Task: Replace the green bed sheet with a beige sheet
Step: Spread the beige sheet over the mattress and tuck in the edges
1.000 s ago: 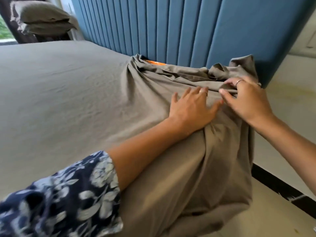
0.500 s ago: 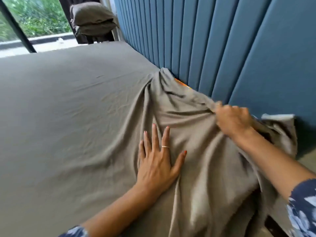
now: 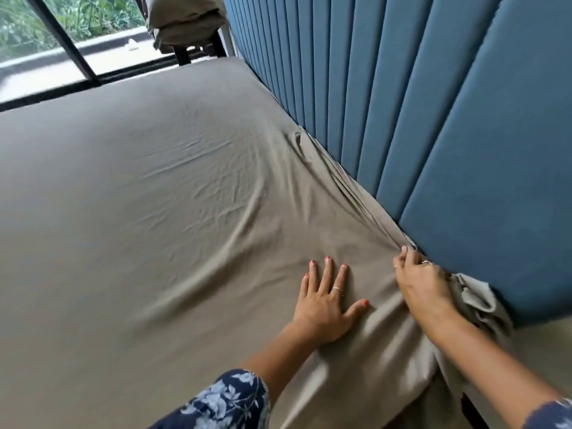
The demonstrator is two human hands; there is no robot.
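The beige sheet (image 3: pixel 161 187) covers the bed right up to the headboard (image 3: pixel 433 125). The left hand (image 3: pixel 325 308) presses flat, fingers spread; the right hand (image 3: pixel 424 283) pinches bunched cloth at the headboard's foot. Best tuck the slack down while the flat palm anchors.

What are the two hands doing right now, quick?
Left hand: open, fingers spread flat, pressing on the beige sheet.
Right hand: closed, gripping bunched sheet at the corner by the blue headboard.
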